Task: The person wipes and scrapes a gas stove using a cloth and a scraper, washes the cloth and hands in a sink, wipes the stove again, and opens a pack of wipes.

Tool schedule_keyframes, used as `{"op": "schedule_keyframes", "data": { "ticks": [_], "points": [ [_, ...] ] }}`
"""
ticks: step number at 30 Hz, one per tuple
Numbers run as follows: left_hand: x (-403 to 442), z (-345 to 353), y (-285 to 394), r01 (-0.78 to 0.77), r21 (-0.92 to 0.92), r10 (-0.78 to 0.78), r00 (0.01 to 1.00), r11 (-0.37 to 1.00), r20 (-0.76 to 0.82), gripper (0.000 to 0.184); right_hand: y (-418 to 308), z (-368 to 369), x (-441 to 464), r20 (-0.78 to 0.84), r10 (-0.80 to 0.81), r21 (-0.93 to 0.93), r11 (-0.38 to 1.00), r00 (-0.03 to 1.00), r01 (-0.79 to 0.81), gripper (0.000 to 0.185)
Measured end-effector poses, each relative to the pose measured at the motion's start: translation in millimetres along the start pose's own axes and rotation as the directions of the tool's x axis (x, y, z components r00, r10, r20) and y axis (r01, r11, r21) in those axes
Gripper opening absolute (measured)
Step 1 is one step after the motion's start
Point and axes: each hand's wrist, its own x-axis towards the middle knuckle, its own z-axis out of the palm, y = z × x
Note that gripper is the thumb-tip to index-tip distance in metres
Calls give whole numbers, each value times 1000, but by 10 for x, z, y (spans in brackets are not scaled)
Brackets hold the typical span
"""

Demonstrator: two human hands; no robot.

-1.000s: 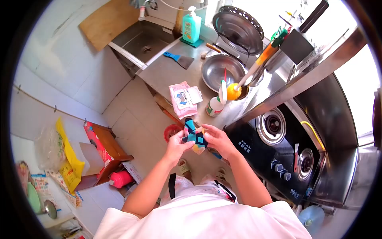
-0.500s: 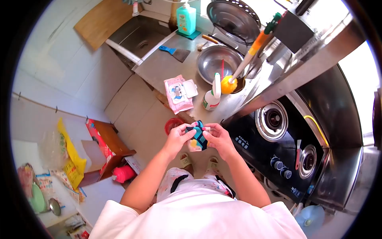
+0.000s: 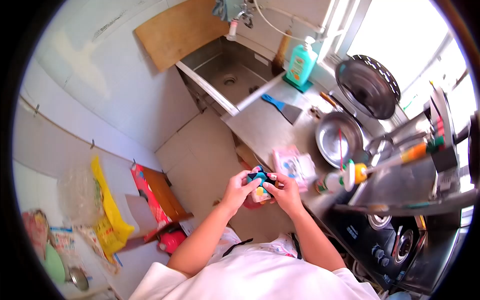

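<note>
Head camera: the left hand (image 3: 238,191) and right hand (image 3: 287,196) each pinch a small patterned cloth (image 3: 260,193), above the floor (image 3: 197,155) near the edge of the table (image 3: 262,125); if both pinches slacken, it could slip and fall.

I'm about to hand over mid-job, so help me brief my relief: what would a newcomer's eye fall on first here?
Probably the colourful patterned item held between both hands, just below the middle of the picture. Next would likely come the bright yellow bag at the lower left, then the turquoise pump bottle standing beside the sink near the top.
</note>
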Motion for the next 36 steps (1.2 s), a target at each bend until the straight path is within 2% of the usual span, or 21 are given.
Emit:
{"op": "schedule_keyframes", "data": {
  "ticks": [1, 2, 6, 8, 10, 12, 13, 15, 16, 17, 19, 21, 23, 24, 25, 27, 29, 31, 32, 34, 36],
  "points": [
    [97, -272, 151, -38, -3, 38, 999, 999, -8, 30, -83, 257, 221, -83, -144, -206, 971, 986, 124, 28],
    [196, -550, 320, -73, 21, 73, 997, 997, 0, 35, -175, 502, 430, -150, -218, -252, 952, 964, 176, 26],
    [671, -1369, 1149, -196, 177, 201, 979, 965, -14, 42, -710, 1265, 1238, -192, -239, -324, 931, 952, 168, 24],
    [1048, -1584, 1484, -253, 236, 264, 965, 938, -12, 39, -963, 1402, 1622, -141, 17, -104, 994, 990, -32, 20],
    [1486, -1673, 1734, -360, 296, 382, 924, 885, -19, 32, -1166, 1418, 1950, -203, -62, -101, 994, 977, 42, 20],
    [1886, -1687, 1931, -361, 320, 379, 925, 876, 7, 30, -1281, 1385, 2251, -302, -221, -111, 974, 927, 196, 18],
    [2089, -1690, 2023, -366, 343, 379, 925, 865, 32, 29, -1245, 1380, 2448, -345, -265, 4, 959, 900, 284, 17],
    [2497, -1674, 2187, -369, 353, 368, 927, 860, 73, 29, -1296, 1332, 2799, -434, -333, 3, 929, 837, 371, 16],
    [2699, -1680, 2268, -365, 350, 356, 930, 863, 92, 29, -1316, 1275, 2982, -390, -229, 85, 955, 892, 283, 14],
    [2909, -1707, 2372, -346, 406, 318, 938, 846, 137, 29, -1367, 1264, 3162, -404, -236, 96, 950, 884, 298, 14],
    [3334, -1739, 2563, -345, 416, 298, 938, 841, 177, 29, -1551, 1245, 3571, -340, -107, 389, 889, 934, 243, 12],
    [3710, -1819, 2720, -324, 468, 254, 945, 823, 207, 28, -1639, 1275, 3949, -391, -154, 382, 870, 907, 312, 12],
    [4059, -1887, 2828, -314, 548, 210, 947, 775, 245, 29, -1824, 1256, 4224, -356, -65, 448, 864, 932, 232, 12],
    [4190, -1889, 2902, -294, 601, 177, 953, 743, 248, 31, -1836, 1225, 4354, -315, -62, 444, 872, 947, 205, 13],
    [4285, -1902, 2972, -338, 746, 237, 940, 574, 244, 27, -1868, 1229, 4477, -294, -31, 519, 834, 955, 187, 13],
    [4421, -1897, 3263, -309, 852, 271, 940, 422, 206, 22, -1923, 1241, 4704, -291, 98, 589, 803, 952, 97, 10],
    [4802, -2043, 3417, -423, 750, 433, 879, 509, 201, 18, -1872, 1293, 4974, -323, 168, 599, 798, 932, 64, 9],
    [4972, -1854, 3816, -481, 522, 397, 877, 705, 272, 25, -1710, 1397, 5195, -360, 249, 616, 787, 899, 29, 8],
    [5056, -1765, 4008, -486, 512, 379, 874, 709, 305, 25, -1615, 1450, 5305, -387, 269, 611, 792, 882, 27, 9],
    [5235, -1598, 4281, -347, 344, 159, 868, 873, 471, 35, -1544, 1528, 5447, -480, 297, 567, 823, 826, 33, 11],
    [5454, -1510, 4378, -266, 272, 74, 827, 925, 557, 38, -1590, 1558, 5511, -507, 368, 591, 807, 779, 4, 12]
  ]
}}
